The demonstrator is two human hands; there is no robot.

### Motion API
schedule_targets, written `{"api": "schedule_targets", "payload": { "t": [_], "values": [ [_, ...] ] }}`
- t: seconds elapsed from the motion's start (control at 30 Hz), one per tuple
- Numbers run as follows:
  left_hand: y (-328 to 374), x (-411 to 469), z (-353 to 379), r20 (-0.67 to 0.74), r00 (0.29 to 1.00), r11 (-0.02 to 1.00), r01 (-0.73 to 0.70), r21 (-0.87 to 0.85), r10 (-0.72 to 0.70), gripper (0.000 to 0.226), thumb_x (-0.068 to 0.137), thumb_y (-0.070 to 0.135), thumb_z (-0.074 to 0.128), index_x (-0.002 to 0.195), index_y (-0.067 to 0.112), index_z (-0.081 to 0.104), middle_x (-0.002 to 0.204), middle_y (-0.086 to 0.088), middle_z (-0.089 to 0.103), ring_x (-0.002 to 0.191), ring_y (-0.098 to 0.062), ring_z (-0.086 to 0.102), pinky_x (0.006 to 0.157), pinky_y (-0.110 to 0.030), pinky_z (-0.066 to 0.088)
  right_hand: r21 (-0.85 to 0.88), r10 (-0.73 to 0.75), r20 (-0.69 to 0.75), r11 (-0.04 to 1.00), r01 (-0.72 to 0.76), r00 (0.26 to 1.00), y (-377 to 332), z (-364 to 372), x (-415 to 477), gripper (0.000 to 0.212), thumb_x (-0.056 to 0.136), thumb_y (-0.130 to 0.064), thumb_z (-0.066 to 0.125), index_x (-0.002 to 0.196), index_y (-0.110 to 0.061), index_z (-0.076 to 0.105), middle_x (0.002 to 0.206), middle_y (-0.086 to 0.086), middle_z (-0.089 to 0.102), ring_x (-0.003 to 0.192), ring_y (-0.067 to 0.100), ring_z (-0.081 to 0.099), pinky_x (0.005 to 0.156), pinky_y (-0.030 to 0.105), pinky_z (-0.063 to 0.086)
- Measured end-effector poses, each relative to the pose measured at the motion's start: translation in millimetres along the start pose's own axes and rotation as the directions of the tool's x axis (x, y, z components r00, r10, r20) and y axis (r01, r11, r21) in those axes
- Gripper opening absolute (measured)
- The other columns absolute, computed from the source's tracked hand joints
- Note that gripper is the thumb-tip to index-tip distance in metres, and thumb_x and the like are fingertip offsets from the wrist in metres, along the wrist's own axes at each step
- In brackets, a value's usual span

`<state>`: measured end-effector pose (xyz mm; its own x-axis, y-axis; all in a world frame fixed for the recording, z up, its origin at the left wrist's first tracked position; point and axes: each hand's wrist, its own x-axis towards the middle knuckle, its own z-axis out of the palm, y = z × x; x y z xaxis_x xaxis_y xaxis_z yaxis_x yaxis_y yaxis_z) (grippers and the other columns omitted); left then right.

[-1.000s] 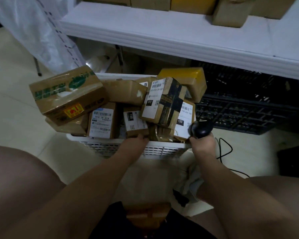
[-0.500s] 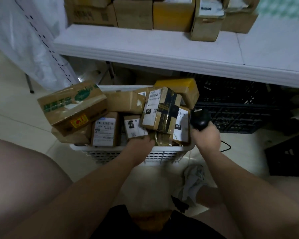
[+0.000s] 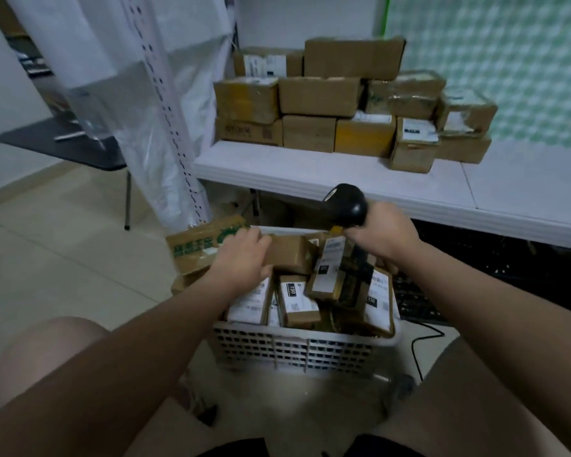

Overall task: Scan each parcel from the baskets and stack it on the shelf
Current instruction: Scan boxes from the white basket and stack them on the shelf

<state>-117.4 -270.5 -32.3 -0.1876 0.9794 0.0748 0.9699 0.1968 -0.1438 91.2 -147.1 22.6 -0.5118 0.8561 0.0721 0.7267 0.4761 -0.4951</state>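
Basket [image 3: 294, 347] crammed with parcels [image 3: 297, 301], shelf [image 3: 310, 173] beyond

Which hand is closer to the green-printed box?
Left. The left hand, gripping a plain box, is at the right end of the green-printed box; the right hand is farther right, gripping the scanner.

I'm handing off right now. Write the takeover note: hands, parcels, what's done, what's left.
Left grip: holds a plain brown box in the white basket, not yet lifted out.
Right grip: holds the scanner above the basket.
Done: stacked boxes sit on the shelf.
Left: the basket is full of parcels; scan and shelve each.
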Motion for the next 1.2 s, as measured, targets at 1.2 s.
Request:
{"api": "schedule_targets", "payload": {
  "t": [1.2],
  "values": [
    [3,173,-82,-0.048,0.920,-0.515,-0.261,-0.817,-0.390,0.063,0.059,0.056,0.060,0.115,0.030,0.049,0.109,0.002,0.062,0.114,-0.020,0.056,0.093,-0.040,0.047,0.815,0.078,0.362,0.457,-0.356,0.929,36,-63,105,0.064,0.075,-0.049,0.070,0.124,-0.009,0.063,0.113,0.019,0.068,0.096,0.031,0.068,0.078,0.042,0.059]
  ]
}}
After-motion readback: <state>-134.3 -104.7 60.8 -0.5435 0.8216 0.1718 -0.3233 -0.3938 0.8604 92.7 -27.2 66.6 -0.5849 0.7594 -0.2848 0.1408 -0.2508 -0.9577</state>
